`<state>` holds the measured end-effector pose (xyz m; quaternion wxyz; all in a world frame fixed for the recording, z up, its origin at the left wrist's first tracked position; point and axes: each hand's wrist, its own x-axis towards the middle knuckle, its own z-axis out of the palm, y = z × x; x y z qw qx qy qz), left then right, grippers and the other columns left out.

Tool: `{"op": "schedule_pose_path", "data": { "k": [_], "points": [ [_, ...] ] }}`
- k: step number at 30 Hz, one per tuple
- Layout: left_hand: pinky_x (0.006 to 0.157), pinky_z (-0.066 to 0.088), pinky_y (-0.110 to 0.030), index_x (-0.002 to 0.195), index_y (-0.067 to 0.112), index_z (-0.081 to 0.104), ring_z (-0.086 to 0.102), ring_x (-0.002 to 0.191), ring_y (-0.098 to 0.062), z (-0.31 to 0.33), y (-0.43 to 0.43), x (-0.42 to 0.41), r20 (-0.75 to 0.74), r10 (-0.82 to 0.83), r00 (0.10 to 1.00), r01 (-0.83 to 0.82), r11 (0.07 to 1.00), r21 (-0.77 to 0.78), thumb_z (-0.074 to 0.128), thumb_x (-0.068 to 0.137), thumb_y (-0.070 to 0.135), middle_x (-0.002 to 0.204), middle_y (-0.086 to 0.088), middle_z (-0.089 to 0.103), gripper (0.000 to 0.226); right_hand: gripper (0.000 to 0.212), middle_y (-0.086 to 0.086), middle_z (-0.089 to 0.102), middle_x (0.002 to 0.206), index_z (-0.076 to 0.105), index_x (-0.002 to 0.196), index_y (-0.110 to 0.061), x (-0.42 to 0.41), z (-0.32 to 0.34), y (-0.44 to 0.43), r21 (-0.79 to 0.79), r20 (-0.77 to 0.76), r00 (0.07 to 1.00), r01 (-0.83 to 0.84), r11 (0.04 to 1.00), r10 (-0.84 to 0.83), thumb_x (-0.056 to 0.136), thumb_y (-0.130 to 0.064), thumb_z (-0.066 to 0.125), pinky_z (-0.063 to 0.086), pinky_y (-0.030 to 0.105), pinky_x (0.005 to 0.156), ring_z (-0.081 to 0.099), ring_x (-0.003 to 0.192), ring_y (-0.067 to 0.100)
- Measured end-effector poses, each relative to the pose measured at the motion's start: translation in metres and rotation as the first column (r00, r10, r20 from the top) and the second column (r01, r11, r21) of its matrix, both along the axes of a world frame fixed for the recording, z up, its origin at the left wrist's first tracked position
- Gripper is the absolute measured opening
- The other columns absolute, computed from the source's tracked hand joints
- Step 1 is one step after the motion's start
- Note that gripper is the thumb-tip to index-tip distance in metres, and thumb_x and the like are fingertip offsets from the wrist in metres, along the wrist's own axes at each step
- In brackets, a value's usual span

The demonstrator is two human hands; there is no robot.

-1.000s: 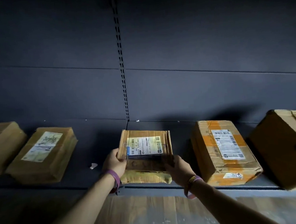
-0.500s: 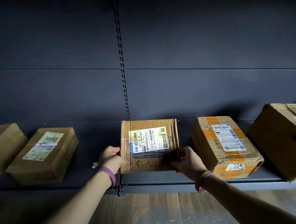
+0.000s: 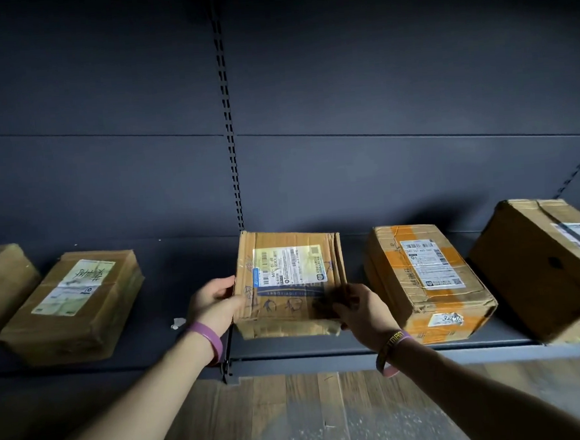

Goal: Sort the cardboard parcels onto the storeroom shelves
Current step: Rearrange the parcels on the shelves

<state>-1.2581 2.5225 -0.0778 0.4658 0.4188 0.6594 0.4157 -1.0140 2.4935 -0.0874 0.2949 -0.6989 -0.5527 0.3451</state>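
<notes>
Both hands (image 3: 284, 304) apparently grip the parcel (image 3: 291, 281) resting on the shelf (image 3: 325, 349).

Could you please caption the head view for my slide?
Both hands, left hand and right hand, hold a labelled parcel on the dark shelf between others.

One view only: a wide-angle camera worn on the person's head, facing forward and slightly down, square on to a dark shelf unit. The slotted upright (image 3: 228, 121) runs from top centre down to mid-frame and bows slightly, as do the panel seams, from lens distortion. The shelf (image 3: 325, 349) crosses the lower middle of the frame from edge to edge; wooden flooring (image 3: 295, 418) fills the bottom centre. Both forearms enter from the lower corners and reach to the frame centre, so the camera stands close, at arm's reach of the shelf. Parcels at the left and right edges are cut off.
</notes>
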Motion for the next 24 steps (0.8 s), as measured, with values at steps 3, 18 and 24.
{"op": "schedule_pose_path", "data": {
  "k": [3, 18, 24],
  "points": [
    [0.094, 0.051, -0.046, 0.124, 0.011, 0.062, 0.060, 0.101, -0.024, -0.004, -0.002, 0.001, -0.037, -0.030, 0.999, 0.030, 1.000, -0.009, 0.067, 0.082, 0.000, 0.104, -0.001, 0.059, 0.044, 0.024, 0.009, 0.069, 0.105, 0.060, 0.120, -0.010, -0.003, -0.005, 0.002, -0.018, 0.051, 0.998, -0.043, 0.999, 0.044, 0.097, -0.014, 0.053, 0.056, 0.045, 0.085, 0.066, 0.093, 0.026],
    [0.100, 0.041, -0.029, 0.127, 0.009, 0.059, 0.055, 0.120, -0.025, 0.021, 0.025, 0.033, -0.186, -0.024, 0.982, 0.073, 0.963, 0.260, 0.061, 0.087, 0.005, 0.128, -0.009, 0.061, 0.040, 0.015, -0.001, 0.060, 0.085, 0.056, 0.096, -0.014, -0.006, 0.029, 0.015, -0.033, 0.246, 0.969, 0.007, 0.999, 0.002, 0.100, -0.026, 0.048, 0.034, 0.021, 0.052, 0.054, 0.069, 0.013],
    [0.090, 0.042, -0.018, 0.124, 0.005, 0.060, 0.060, 0.105, -0.013, 0.033, 0.006, 0.160, -0.043, -0.337, 0.941, 0.338, 0.915, 0.222, 0.059, 0.090, 0.007, 0.123, -0.009, 0.064, 0.034, 0.035, 0.010, 0.061, 0.124, 0.054, 0.132, -0.011, 0.073, 0.052, -0.010, -0.030, 0.306, 0.948, 0.102, 0.994, -0.088, 0.100, -0.025, 0.049, 0.046, 0.030, 0.086, 0.059, 0.107, 0.026]
  ]
}}
